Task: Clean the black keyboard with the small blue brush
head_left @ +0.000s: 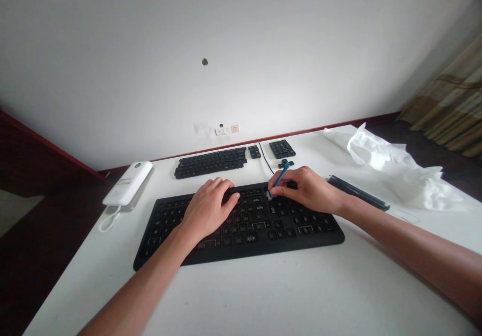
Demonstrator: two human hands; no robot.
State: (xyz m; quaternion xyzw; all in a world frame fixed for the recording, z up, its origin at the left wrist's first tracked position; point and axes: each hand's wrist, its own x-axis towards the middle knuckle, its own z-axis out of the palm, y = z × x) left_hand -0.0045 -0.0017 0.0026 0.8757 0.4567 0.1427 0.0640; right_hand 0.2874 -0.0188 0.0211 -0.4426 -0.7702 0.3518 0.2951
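A black keyboard frame (241,235) without keycaps lies on the white table (286,296) in front of me. My left hand (209,208) rests flat on its middle left, fingers stretched out and holding nothing. My right hand (307,189) is closed in a pinch on a small blue-handled brush (279,178), whose white tip touches the frame's upper middle. Behind the frame lie the removed black keycaps (211,162), laid out in rows, with a number-pad group (282,148) to their right.
A white power bank (129,183) with a cable loop sits at the left. A crumpled white plastic bag (391,168) lies at the right, with a long black strip (357,192) beside it. A thin black cable (264,158) runs toward the white wall with its sockets (227,129).
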